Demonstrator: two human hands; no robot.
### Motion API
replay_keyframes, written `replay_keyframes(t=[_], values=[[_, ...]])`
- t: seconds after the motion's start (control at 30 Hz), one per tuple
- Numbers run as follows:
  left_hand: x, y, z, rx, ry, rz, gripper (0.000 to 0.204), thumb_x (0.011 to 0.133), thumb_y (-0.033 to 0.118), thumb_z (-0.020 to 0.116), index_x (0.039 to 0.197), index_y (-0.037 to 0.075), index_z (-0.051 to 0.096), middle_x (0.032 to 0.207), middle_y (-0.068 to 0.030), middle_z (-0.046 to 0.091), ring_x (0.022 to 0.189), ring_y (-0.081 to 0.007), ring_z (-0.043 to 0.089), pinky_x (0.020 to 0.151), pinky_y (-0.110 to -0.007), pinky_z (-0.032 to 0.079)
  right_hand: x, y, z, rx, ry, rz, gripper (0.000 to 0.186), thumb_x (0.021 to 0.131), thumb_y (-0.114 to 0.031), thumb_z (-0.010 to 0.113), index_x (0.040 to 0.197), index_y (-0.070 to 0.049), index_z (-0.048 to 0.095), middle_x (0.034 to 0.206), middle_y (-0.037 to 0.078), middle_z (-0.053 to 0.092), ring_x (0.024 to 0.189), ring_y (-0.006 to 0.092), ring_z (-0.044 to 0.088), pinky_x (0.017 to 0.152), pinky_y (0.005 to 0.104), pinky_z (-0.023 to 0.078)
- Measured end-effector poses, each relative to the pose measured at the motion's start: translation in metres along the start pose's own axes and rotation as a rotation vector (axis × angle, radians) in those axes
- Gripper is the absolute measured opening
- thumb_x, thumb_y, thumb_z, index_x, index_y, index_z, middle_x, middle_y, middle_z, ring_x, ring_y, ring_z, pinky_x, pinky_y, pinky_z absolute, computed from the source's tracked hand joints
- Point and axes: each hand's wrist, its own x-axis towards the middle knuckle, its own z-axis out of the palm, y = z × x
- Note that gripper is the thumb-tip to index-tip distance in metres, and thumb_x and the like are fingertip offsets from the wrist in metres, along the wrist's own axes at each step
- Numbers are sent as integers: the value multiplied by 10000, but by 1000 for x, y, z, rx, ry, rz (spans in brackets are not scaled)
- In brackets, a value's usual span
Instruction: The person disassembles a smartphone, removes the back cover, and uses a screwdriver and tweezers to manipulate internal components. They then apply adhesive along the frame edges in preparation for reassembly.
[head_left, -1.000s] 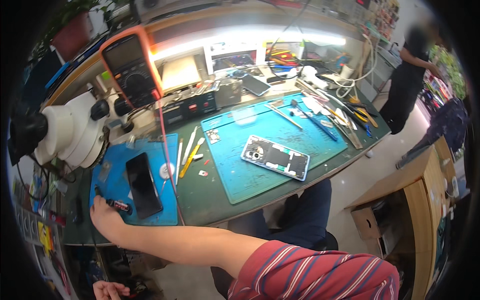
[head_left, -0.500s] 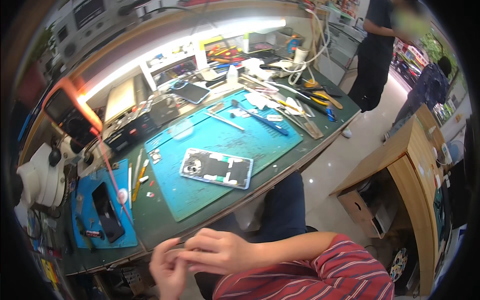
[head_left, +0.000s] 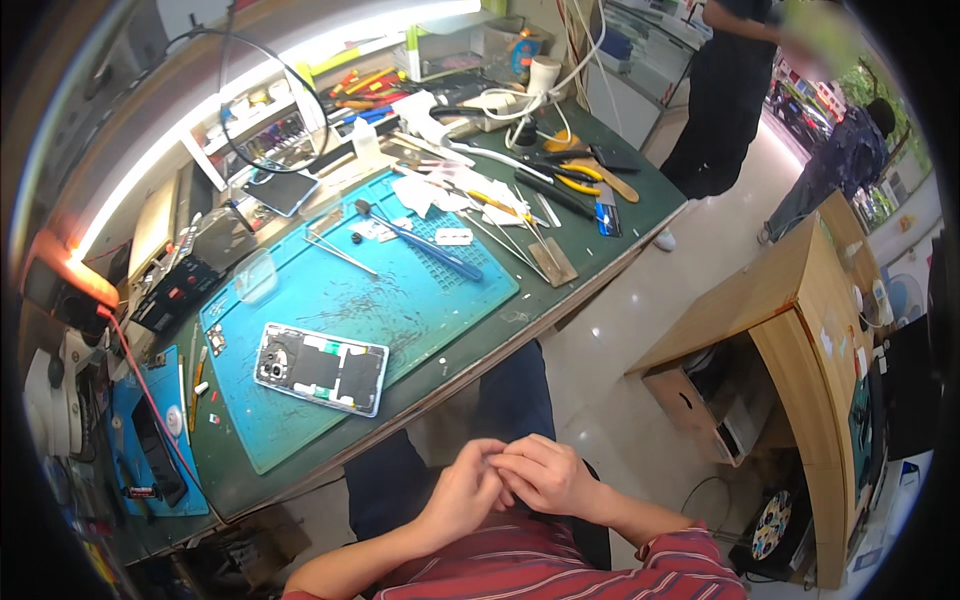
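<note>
My left hand (head_left: 465,495) and my right hand (head_left: 540,480) meet above my lap, below the bench's front edge, with fingers curled and pressed against each other. Anything between them is hidden or too small to make out. Closest on the bench is an opened phone (head_left: 355,370) with its inner parts showing, lying on a large blue mat (head_left: 255,400). Tweezers (head_left: 340,255), a blue-handled brush (head_left: 425,247) and a small clear box (head_left: 255,278) also lie on that mat.
Further left are a dark phone (head_left: 155,450) on a smaller mat, an orange multimeter (head_left: 70,275) and a white microscope (head_left: 55,410). Pliers and tools (head_left: 575,180) crowd the bench's right. A wooden cabinet (head_left: 720,285) stands right. Two people (head_left: 720,110) (head_left: 835,160) are beyond.
My left hand has left the dark object on the smaller mat and joined my right hand at the lower middle. The view has swung to the right.
</note>
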Motion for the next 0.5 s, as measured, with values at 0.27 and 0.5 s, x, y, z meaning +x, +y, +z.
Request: replay_keyframes(t=[0.27,0.5], values=[[28,-19,-14,-393,-101,-179,520,1057,5,404,1572,-49,352,1460,-174,550,1340,-246,566,1138,-380,486,-9,22,15,-42,6,213,233,842,-133,782,1058,-68,723,1089,98,678,950,307,679,785,393,574],[42,-34,-1,-496,-168,-215,638,1011,-67,404,1626,-11,244,1542,-152,471,1419,-246,495,1175,-394,434,-12,38,17,-129,29,264,105,854,-149,733,920,-77,695,981,87,687,964,296,661,799,404,560]])
